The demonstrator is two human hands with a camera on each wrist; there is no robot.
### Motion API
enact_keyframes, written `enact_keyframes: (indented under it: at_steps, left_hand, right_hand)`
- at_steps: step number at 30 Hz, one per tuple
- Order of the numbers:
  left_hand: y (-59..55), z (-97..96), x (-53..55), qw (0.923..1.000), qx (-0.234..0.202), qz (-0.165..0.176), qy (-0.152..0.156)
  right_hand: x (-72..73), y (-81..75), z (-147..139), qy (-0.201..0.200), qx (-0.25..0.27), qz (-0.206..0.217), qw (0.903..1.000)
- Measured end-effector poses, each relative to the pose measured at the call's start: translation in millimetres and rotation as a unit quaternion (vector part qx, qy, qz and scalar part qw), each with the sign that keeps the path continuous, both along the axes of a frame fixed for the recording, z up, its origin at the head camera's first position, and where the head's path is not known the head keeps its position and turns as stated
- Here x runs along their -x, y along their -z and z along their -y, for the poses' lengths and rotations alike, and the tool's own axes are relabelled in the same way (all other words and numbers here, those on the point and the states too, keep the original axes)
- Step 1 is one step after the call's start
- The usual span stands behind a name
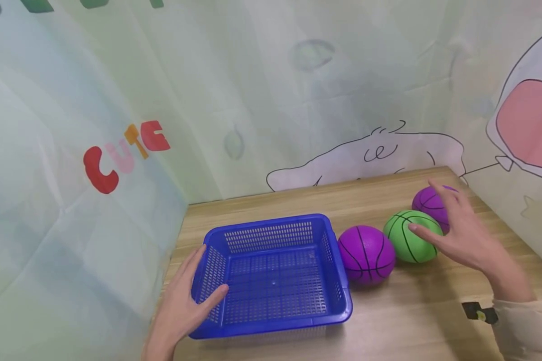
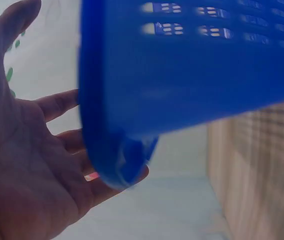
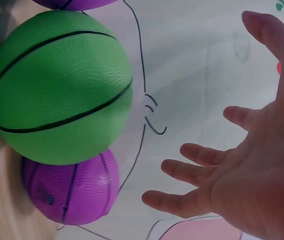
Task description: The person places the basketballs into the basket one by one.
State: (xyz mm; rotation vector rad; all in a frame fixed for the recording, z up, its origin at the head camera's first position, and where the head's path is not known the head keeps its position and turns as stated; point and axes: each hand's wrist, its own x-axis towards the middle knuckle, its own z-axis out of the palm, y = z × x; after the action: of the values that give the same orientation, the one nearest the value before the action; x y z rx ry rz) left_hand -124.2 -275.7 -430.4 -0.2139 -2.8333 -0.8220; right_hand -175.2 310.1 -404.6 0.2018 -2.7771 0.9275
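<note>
A blue plastic basket (image 1: 271, 326) with slotted walls stands on the table with nothing in it. My left hand (image 1: 180, 296) is at its left side, fingers spread, thumb over the near left rim; the left wrist view shows the open palm (image 2: 27, 165) beside the basket's rim (image 2: 94, 90). Right of the basket sit a purple ball (image 1: 366, 254), a green ball (image 1: 411, 240) and a second purple ball (image 1: 426, 203), in a slanting row. My right hand (image 1: 467, 233) hovers over the green ball with fingers spread. In the right wrist view, the palm (image 3: 252, 170) faces the green ball (image 3: 62, 87), apart from it.
The wood-grain table (image 1: 415, 321) is bounded by a printed cloth backdrop (image 1: 235, 100) at the back and both sides. A dark strap-like item (image 1: 479, 313) shows at the right cuff.
</note>
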Motion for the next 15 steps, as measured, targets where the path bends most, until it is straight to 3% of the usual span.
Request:
enact_keyframes:
  at_steps: [7,11,15]
  left_hand:
    - [18.6,11.5,-2.5,0.9984,-0.053,0.01,-0.014]
    - [30.7,15.1,-3.3,0.9954,-0.091,0.026,-0.01]
    - [39.7,16.0,-3.0,0.9938,-0.101,0.045,-0.016]
  right_hand:
    - [0.5,16.8,-7,0.018,0.046,-0.019,0.9986]
    - [0.1,31.3,-9,0.027,0.063,-0.008,0.9976]
    - [-1.2,45.4,-9,0.036,0.073,0.007,0.9967]
